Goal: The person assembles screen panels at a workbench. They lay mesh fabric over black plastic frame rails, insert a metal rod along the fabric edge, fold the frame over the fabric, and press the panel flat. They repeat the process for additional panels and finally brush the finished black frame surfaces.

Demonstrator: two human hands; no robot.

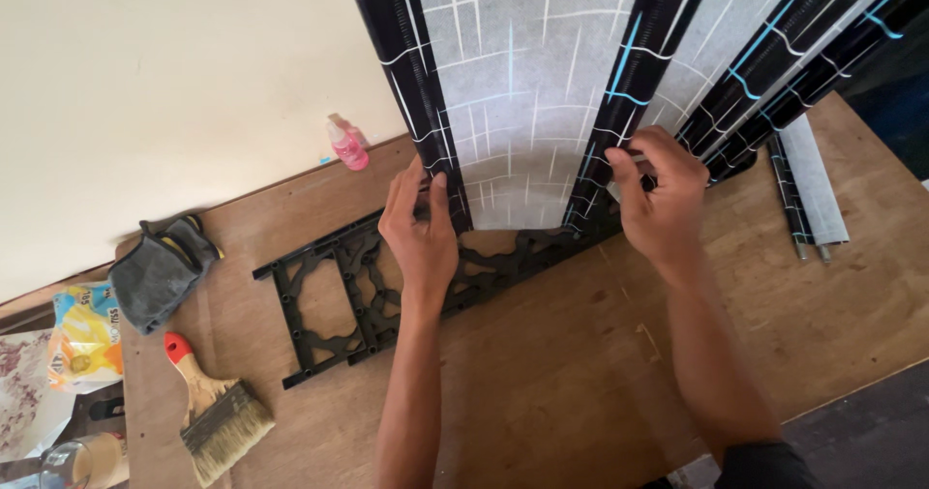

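— Wooden tabletop (542, 392). What do the hands do?
— Left hand (421, 233) and right hand (658, 194) each pinch a black strip of the grey cloth panel (523, 92), over the black plastic frame (358, 296) near the tabletop's far edge.

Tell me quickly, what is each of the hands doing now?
Left hand: closed, pinching the left black fabric-covered rod.
Right hand: closed, pinching the right fabric-covered rod.

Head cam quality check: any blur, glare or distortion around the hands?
Head view: even soft daylight, no glare; left hand and right hand sharp on the fabric panel; faint shadows on the plywood table; mild wide-angle bowing at the edges.
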